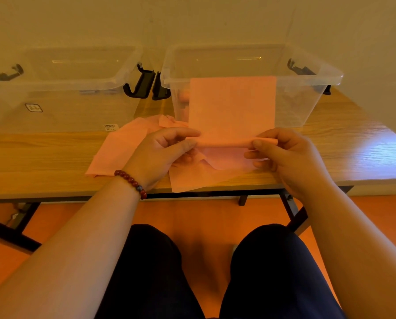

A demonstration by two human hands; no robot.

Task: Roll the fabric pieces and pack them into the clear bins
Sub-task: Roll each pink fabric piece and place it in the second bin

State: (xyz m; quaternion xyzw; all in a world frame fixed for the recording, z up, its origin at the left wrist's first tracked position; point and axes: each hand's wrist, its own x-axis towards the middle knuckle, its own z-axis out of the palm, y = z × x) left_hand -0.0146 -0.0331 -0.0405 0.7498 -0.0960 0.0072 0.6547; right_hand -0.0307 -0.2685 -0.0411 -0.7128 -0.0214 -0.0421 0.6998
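A pink fabric piece (232, 104) stands up in front of the right clear bin (307, 104), its lower edge curled into a thin roll. My left hand (162, 153) pinches the roll's left end and my right hand (282, 153) pinches its right end, both just above the wooden table (42, 155). More pink fabric pieces (121, 146) lie flat on the table under and left of my hands. Something pink shows through the right bin's wall (184, 95). The left clear bin (61, 100) stands beside it.
Both bins sit at the back of the table against a plain wall, with black latch handles (144, 81) between them. One fabric piece overhangs the table's front edge (185, 185). My knees are below the table, over an orange floor.
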